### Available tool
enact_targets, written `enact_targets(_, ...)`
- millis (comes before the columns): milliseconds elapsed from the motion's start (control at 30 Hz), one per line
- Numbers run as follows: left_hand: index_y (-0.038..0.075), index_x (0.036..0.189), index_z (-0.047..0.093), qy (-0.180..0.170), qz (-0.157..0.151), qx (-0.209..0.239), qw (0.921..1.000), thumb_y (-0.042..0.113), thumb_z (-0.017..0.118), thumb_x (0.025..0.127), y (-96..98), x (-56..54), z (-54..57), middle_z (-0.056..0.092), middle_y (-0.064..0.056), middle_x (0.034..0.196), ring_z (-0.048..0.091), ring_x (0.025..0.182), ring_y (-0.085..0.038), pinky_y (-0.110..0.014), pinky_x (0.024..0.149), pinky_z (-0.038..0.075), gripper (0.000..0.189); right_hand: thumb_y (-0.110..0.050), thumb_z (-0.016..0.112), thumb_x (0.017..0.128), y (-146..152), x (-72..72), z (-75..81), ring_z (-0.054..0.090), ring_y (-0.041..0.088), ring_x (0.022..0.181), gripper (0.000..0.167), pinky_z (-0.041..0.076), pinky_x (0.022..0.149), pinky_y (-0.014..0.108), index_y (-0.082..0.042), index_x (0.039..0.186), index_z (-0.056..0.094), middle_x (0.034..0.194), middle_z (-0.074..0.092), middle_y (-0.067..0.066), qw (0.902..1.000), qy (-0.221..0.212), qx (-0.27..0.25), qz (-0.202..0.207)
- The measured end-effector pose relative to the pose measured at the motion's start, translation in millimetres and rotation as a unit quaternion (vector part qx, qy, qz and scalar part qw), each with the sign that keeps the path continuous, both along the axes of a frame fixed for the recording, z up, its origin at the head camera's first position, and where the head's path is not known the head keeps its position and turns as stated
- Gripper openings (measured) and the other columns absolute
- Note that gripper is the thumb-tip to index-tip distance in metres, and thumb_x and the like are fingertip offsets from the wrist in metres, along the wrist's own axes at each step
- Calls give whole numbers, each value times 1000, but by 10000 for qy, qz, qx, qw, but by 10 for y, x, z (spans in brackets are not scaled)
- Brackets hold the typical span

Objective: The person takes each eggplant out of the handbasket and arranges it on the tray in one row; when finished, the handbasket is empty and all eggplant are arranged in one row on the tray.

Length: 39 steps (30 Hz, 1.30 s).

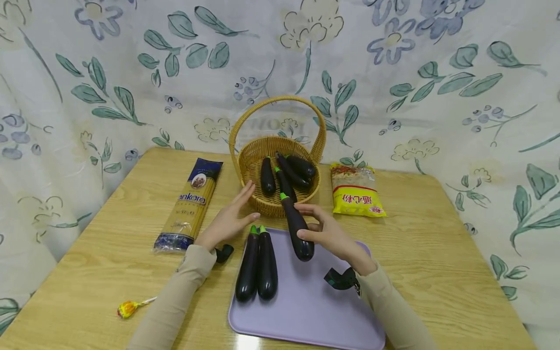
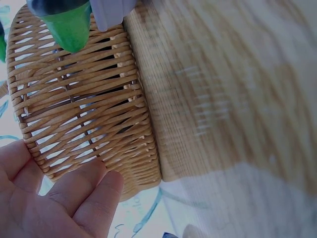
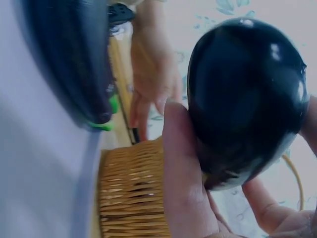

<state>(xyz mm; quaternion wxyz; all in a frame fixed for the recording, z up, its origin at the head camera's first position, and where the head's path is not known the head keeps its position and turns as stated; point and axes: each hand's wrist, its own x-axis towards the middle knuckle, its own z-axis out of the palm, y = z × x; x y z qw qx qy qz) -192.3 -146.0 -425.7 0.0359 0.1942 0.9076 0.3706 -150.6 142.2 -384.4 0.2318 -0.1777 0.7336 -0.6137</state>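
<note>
My right hand (image 1: pixel 325 230) grips a dark eggplant (image 1: pixel 296 228) between thumb and fingers, above the back part of a lilac tray (image 1: pixel 315 306). Its green stem end points toward the wicker basket (image 1: pixel 268 206); its round end looms close in the right wrist view. At the basket's left front side my left hand (image 1: pixel 232 216) rests with fingers extended, the fingertips (image 2: pixel 111 183) right at the weave. Several more eggplants (image 1: pixel 268 177) lie inside the basket. Two eggplants (image 1: pixel 247 267) lie side by side at the tray's left, green stems toward the back.
Left of the basket lies a spaghetti pack (image 1: pixel 188 206). To its right sits a yellow-and-clear noodle bag (image 1: pixel 356 190). A wrapped lollipop (image 1: pixel 128 308) is near the left forearm. The basket's tall handle (image 1: pixel 280 98) arches up before a floral curtain (image 1: pixel 385 97).
</note>
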Motion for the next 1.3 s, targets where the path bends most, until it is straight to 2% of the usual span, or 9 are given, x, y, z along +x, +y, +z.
enact_targets(133, 27, 157, 9, 1, 9, -21, 10000, 38, 59, 96, 5, -22, 18, -1, 5, 165, 26, 145, -42, -67, 110, 28, 80, -20, 67, 92, 24, 66, -54, 54, 39, 122, 66, 55, 89, 37, -12, 148, 34, 149, 29, 22, 9999, 25, -54, 160)
enact_targets(333, 20, 157, 12, 82, 6, -13, 10000, 35, 60, 96, 10, -34, 14, 0, 4, 165, 26, 144, -42, -66, 111, 28, 80, -18, 69, 90, 36, 151, -134, 47, 44, 128, 67, 54, 94, 40, -10, 147, 34, 148, 31, 23, 9997, 3, -17, 240)
enact_targets(533, 24, 157, 10, 63, 28, -43, 10000, 41, 59, 95, 7, -23, 13, 1, 2, 165, 23, 146, -40, -64, 113, 27, 80, -21, 70, 90, 18, 208, -208, 53, 37, 123, 69, 54, 89, 34, -10, 147, 34, 147, 34, 21, 9990, -113, 100, 411)
enact_targets(667, 23, 157, 11, 50, 38, -42, 10000, 41, 59, 95, 6, -12, 15, 3, -1, 166, 23, 146, -40, -65, 112, 27, 81, -21, 71, 89, -4, 229, -272, 54, 35, 120, 67, 54, 89, 34, -9, 145, 36, 145, 35, 21, 9990, -81, 212, 389)
enact_targets(833, 19, 157, 12, 68, 34, -36, 10000, 41, 59, 95, 7, -1, 18, 4, -4, 165, 24, 145, -42, -66, 111, 27, 81, -22, 70, 90, -35, 257, -353, 46, 43, 130, 67, 52, 97, 42, -10, 146, 35, 147, 35, 21, 9985, -209, 333, 387)
enact_targets(933, 22, 157, 12, 58, 38, -16, 10000, 41, 59, 95, 5, -2, 9, 3, -2, 166, 23, 146, -41, -66, 112, 26, 80, -23, 70, 90, -54, 279, -388, 44, 45, 132, 67, 50, 101, 44, -9, 145, 36, 147, 36, 21, 9982, -197, 419, 377)
enact_targets(1100, 27, 157, 9, 37, 40, -39, 10000, 43, 58, 95, 3, -2, -5, 2, 1, 166, 21, 147, -39, -65, 113, 26, 80, -21, 71, 89, -88, 309, -418, 51, 41, 126, 66, 54, 93, 38, -8, 144, 37, 145, 37, 22, 9983, -212, 406, 373)
enact_targets(1300, 29, 157, 9, -29, 56, -19, 10000, 44, 57, 95, -1, 0, -7, 2, 2, 166, 22, 147, -39, -65, 113, 27, 79, -21, 72, 88, -115, 342, -427, 57, 37, 120, 68, 55, 85, 32, -8, 145, 37, 144, 38, 23, 9980, -274, 429, 362)
